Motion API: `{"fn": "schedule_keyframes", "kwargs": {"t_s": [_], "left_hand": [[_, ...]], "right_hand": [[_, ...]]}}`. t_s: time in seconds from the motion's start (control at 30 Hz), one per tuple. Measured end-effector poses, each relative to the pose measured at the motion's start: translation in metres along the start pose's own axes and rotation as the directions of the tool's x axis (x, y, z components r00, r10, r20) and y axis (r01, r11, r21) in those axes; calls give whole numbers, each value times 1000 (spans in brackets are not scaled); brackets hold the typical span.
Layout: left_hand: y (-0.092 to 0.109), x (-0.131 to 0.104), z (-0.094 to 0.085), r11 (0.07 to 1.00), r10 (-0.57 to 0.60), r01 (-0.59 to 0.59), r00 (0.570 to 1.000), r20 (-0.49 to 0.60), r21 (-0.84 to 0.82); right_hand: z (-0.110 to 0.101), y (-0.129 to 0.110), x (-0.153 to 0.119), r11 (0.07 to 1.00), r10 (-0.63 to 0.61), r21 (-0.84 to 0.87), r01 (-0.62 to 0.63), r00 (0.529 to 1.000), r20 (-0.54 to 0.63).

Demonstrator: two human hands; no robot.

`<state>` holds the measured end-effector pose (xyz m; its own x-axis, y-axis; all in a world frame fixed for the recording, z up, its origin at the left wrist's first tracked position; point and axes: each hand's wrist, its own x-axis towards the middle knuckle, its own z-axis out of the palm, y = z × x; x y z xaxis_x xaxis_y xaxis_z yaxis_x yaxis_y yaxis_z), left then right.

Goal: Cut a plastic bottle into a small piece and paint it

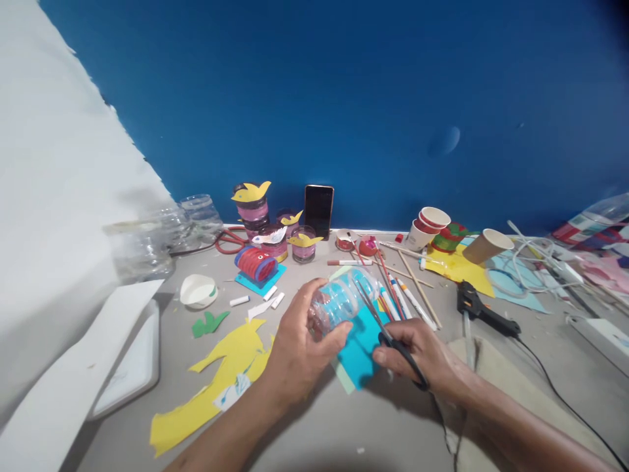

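While the left hand [297, 341] cups the plastic bottle [337, 301], the right hand [422, 347] brings the scissors [385, 332] in from the opposite side. What matters most is how these two lie to each other: the bottle's long axis slants from the near left, at the left palm, to the far right, whereas the blades point from the near right toward the far left. The two lines cross at the bottle's right end, and the blade tips overlap that end in view; whether they touch the plastic, I cannot tell.

The left hand is the nearer to the bottle, its thumb along the near side and its fingers curled around the far left, partly open to the width of the thing it holds. The right hand is closed about the black scissor handles, with the blades looking slightly parted, though the small gap is hard to judge.

The bottle is in the middle of the scene, held above the table [314, 432], over the far part of a blue sheet [361, 357]. Just beyond its right end lie the markers [415, 301]. Yellow paper [184, 416] spreads to the near left, and the glue gun [486, 318] rests on the right, beyond the right hand.
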<state>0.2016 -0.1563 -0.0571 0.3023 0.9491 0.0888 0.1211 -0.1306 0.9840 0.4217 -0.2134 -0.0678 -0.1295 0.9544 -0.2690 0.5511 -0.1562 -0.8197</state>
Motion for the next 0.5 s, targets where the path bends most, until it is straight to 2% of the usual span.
{"fn": "schedule_keyframes", "kwargs": {"t_s": [0.13,0.3,0.5], "left_hand": [[-1,1,0,1000,-10,10,1000,-5,-5],[-9,2,1,1000,24,-24,999,-24,5],[-10,3,-1,998,49,-48,998,-35,39]], "right_hand": [[1,-3,0,998,9,-58,-10,1000,-18],[6,-3,-1,999,-24,20,25,1000,-16],[7,-2,-1,998,3,69,-2,1000,-13]]}}
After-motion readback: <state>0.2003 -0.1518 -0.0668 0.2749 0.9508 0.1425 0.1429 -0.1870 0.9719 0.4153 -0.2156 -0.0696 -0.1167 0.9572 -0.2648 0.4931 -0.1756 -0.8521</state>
